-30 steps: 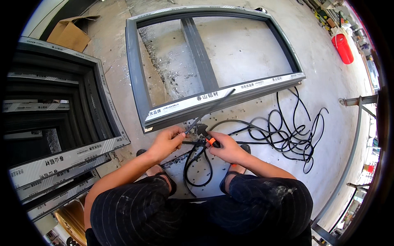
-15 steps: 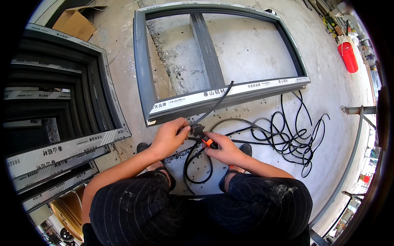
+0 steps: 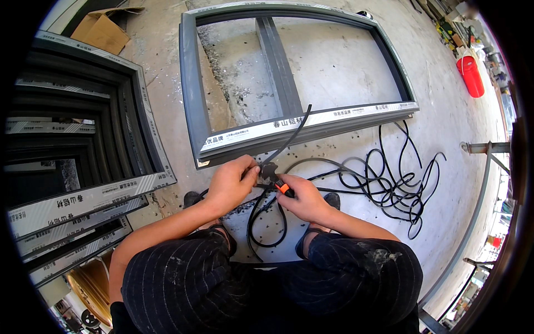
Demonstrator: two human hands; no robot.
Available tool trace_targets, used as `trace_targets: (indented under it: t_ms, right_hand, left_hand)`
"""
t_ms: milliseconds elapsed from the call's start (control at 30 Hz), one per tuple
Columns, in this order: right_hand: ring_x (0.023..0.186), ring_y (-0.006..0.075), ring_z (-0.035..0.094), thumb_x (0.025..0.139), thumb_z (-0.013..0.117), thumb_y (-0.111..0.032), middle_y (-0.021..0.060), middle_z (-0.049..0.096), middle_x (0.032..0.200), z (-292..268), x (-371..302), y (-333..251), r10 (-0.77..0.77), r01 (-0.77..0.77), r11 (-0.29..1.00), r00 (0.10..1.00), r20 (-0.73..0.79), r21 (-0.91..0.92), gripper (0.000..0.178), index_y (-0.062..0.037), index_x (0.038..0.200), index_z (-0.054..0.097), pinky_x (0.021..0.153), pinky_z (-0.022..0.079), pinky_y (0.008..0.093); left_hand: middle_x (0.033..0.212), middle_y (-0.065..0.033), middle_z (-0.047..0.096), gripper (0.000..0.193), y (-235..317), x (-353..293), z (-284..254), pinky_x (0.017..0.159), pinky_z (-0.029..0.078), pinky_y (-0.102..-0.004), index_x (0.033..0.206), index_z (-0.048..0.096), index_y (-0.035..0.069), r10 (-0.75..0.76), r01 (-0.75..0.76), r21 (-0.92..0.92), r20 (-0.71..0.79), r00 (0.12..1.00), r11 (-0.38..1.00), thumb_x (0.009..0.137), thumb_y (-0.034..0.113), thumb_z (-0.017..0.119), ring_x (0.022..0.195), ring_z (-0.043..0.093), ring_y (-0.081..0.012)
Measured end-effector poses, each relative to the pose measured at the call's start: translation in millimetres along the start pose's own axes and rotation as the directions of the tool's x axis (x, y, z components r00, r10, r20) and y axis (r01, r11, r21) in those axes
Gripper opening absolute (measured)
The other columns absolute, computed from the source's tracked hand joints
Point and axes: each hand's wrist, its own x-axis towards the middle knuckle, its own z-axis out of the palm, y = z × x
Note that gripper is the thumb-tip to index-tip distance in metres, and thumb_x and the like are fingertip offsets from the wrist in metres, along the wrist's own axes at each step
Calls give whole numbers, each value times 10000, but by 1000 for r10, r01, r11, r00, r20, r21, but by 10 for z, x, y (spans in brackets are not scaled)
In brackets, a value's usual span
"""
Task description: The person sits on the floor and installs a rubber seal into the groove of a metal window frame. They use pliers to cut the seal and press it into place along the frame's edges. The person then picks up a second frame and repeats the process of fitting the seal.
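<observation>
Head view, hands: the left hand (image 3: 232, 183) is closed, its fingertips pinching the black rubber strip (image 3: 289, 138) near its lower end; the right hand (image 3: 305, 199) is wrapped round an orange-handled cutting tool (image 3: 280, 185).
Head view, key relation: the tool's head is met by the strip just beside the left fingertips, at 3 o'clock from the left hand and 11 o'clock from the right; both hands are about equally near.
Head view, strip axis: the free end is run from the hands toward 1 o'clock, rising across the grey window frame (image 3: 192, 94).
Head view, strip remainder: a loop (image 3: 261, 222) is hung toward 6 o'clock between the knees; a loose tangle (image 3: 389, 183) is spread on the concrete at 3 o'clock.
Head view, containers: a cardboard box (image 3: 103, 30) is seen at 10 o'clock, contents not visible; a red cylinder (image 3: 470, 75) at 2 o'clock.
Head view, surroundings: stacked dark frames (image 3: 83, 167) at 9 o'clock.
</observation>
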Motion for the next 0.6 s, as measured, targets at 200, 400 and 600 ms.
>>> trace_targets:
  t_ms: [200, 400, 600]
  right_hand:
    - [842, 395, 590, 772, 602, -166, 233, 604, 878, 7, 6, 36, -8, 7, 999, 1000, -21, -49, 372, 33, 1084, 563, 734, 472, 428]
    - [786, 374, 601, 774, 625, -187, 185, 609, 807, -19, 25, -39, 51, -47, 974, 999, 12, -221, 223, -8, 878, 541, 682, 475, 444]
    - [735, 331, 615, 736, 620, -161, 145, 611, 756, -8, 152, 374, -33, -16, 825, 997, -77, -566, 171, -40, 844, 564, 643, 488, 430]
  left_hand:
    - [653, -135, 582, 148, -60, 33, 20, 556, 426, -364, 835, 567, -1, 33, -33, 23, 11, 999, 999, 862, 144, 570, 594, 570, -282]
    - [680, -148, 578, 153, -100, 50, 29, 570, 424, -377, 834, 569, 3, 58, -59, 55, 25, 998, 997, 855, 155, 573, 618, 555, -316]
    - [673, -129, 577, 153, -114, 36, -11, 568, 430, -348, 836, 569, 3, 11, -13, 130, 11, 1000, 991, 869, 152, 571, 599, 558, -263]
